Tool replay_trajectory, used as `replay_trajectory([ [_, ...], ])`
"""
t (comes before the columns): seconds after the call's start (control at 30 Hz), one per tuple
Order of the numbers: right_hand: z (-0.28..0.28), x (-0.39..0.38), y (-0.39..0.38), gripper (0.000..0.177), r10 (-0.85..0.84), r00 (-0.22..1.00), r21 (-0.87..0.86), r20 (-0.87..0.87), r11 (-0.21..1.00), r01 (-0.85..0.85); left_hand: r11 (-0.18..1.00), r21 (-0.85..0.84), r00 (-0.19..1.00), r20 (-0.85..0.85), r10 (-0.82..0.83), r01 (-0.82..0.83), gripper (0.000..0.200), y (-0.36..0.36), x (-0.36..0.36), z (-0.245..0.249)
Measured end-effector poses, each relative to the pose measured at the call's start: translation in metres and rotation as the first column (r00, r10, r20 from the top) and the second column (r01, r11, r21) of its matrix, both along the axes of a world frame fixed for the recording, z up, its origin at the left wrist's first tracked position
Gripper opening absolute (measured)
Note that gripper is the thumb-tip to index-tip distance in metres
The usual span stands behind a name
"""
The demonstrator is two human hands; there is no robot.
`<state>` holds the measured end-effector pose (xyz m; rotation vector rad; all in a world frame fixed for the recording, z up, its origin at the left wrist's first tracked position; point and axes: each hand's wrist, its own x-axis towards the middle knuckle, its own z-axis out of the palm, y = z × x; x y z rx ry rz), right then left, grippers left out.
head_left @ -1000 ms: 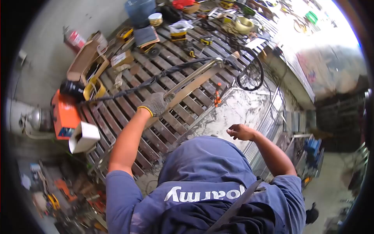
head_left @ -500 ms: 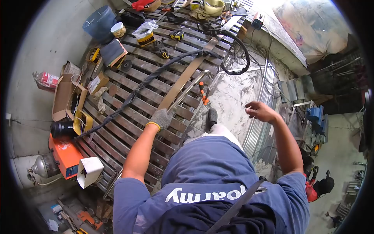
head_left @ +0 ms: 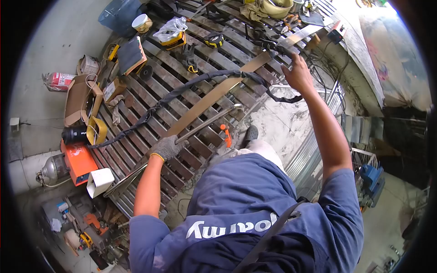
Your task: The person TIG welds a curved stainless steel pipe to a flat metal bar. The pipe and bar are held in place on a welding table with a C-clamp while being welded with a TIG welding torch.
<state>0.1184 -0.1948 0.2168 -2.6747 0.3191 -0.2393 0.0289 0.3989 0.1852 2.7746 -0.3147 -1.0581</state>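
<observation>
In a grey knit glove with a yellow cuff, my left hand point(head_left: 167, 148) is closed around a long metal tube point(head_left: 207, 123) with a bent far end. The tube lies slantwise over the slatted metal bench point(head_left: 154, 93), beside a flat brown strip point(head_left: 200, 107). My bare right hand point(head_left: 298, 75) reaches forward with thumb and fingers apart. Its fingertips are right at the black torch handle point(head_left: 278, 47) at the bench's far right. A thick dark wrapped cable point(head_left: 195, 82) crosses the bench. An orange-handled tool point(head_left: 226, 135) stands at the near edge.
At the left are an orange machine point(head_left: 79, 163), a gas cylinder point(head_left: 53, 168) and a cardboard box point(head_left: 82, 102). A tape measure point(head_left: 214, 40) and a blue bucket point(head_left: 120, 17) are farther back. Metal profiles point(head_left: 314, 141) lie on the floor at right.
My right hand has moved forward and left, from over the floor to the torch handle. My left hand has shifted slightly left and nearer, with the tube turning in it.
</observation>
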Motion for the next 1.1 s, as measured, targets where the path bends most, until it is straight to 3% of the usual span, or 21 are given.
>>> replay_trajectory([
  [0.2, -0.036, 0.121, 0.0, 0.083, 0.054, 0.99, -0.256, -0.133, 0.963, -0.087, 0.989, 0.107, 0.991, 0.098, 0.093, -0.104, 0.056, -0.022, -0.012, -0.003],
  [0.23, -0.039, 0.135, 0.0, 0.084, 0.061, 0.98, -0.259, -0.189, 0.96, -0.11, 0.987, 0.095, 0.983, 0.14, 0.116, -0.13, 0.051, -0.027, -0.016, -0.003],
  [0.3, -0.038, 0.164, -0.002, 0.083, 0.073, 0.873, -0.174, -0.481, 0.969, -0.177, 0.988, 0.07, 0.964, 0.238, 0.117, -0.137, 0.041, -0.032, -0.022, -0.004],
  [0.33, -0.049, 0.168, -0.001, 0.081, 0.075, 0.91, -0.257, -0.407, 0.947, -0.193, 0.992, 0.057, 0.951, 0.294, 0.094, -0.116, 0.036, -0.034, -0.024, -0.005],
  [0.4, -0.054, 0.18, -0.001, 0.079, 0.134, 0.878, -0.216, -0.46, 0.942, -0.257, 0.997, 0.06, 0.91, 0.414, 0.015, -0.043, 0.026, -0.036, -0.029, -0.012],
  [0.57, -0.056, 0.186, -0.002, 0.079, 0.214, 0.858, -0.24, -0.466, 0.903, -0.356, 0.993, 0.121, 0.854, 0.518, -0.054, -0.01, 0.026, -0.035, -0.029, -0.003],
  [0.6, -0.029, 0.175, 0.003, 0.079, 0.231, 0.85, -0.245, -0.473, 0.892, -0.379, 0.991, 0.133, 0.839, 0.54, -0.068, -0.006, 0.026, -0.036, -0.026, 0.005],
  [0.73, -0.005, 0.149, -0.001, 0.066, 0.28, 0.867, -0.268, -0.412, 0.872, -0.409, 0.993, 0.072, 0.882, 0.469, 0.051, -0.096, 0.026, -0.03, -0.008, 0.015],
  [0.83, 0.005, 0.134, -0.006, 0.059, 0.204, 0.941, -0.308, -0.271, 0.908, -0.286, 0.999, 0.028, 0.914, 0.403, 0.031, -0.046, 0.028, -0.019, 0.009, 0.002],
  [0.9, 0.021, 0.123, -0.01, 0.058, 0.066, 0.981, -0.295, -0.18, 0.948, -0.117, 0.998, 0.059, 0.921, 0.388, 0.008, -0.034, 0.03, -0.014, 0.021, -0.004],
  [1.0, 0.051, 0.08, -0.017, 0.071, -0.117, 0.993, -0.114, 0.007, 0.987, 0.117, 0.993, 0.087, 0.904, 0.415, -0.106, 0.077, 0.033, -0.007, 0.036, -0.001],
  [1.1, 0.079, 0.005, -0.011, 0.074, -0.268, 0.96, -0.131, 0.076, 0.952, 0.276, 0.986, 0.056, 0.899, 0.404, -0.168, 0.159, 0.037, 0.0, 0.048, -0.002],
])
